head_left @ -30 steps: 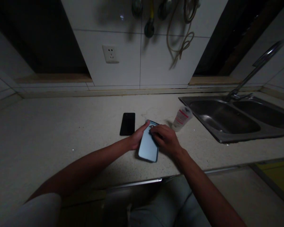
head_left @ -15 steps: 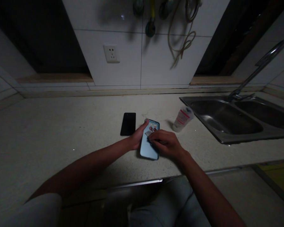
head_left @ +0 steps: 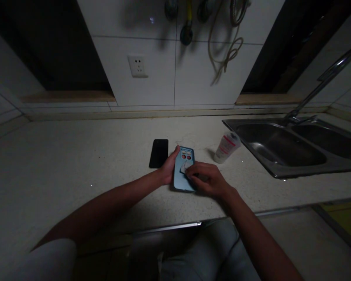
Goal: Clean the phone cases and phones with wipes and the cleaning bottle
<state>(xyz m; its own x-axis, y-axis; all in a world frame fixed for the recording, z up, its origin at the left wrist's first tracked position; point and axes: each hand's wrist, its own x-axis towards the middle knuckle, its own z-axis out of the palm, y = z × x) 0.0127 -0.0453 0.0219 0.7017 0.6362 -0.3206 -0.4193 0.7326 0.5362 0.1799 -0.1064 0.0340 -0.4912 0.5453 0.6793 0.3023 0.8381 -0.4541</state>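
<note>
My left hand [head_left: 169, 168] grips a light blue phone case [head_left: 180, 183] by its left edge, thumb near the top. The case's back faces up, with round camera openings near its upper end. My right hand [head_left: 206, 177] is closed in a pinch on a small white wipe [head_left: 185, 166], which touches the middle of the case's back. Whether a phone sits inside the case I cannot tell. Behind my left hand a black phone [head_left: 159, 153] lies flat on the counter.
On the pale speckled counter [head_left: 90, 152], a clear plastic cup [head_left: 226, 148] with red print stands to the right. Beyond it is a steel double sink [head_left: 280, 166] with a tall faucet [head_left: 312, 88]. The tiled wall carries a socket [head_left: 138, 66] and a looped hose [head_left: 229, 54].
The phone case has shifted slightly up and left and turned a little in my left hand. My right hand's fingers have moved slightly on its back, showing more of the wipe and camera openings.
</note>
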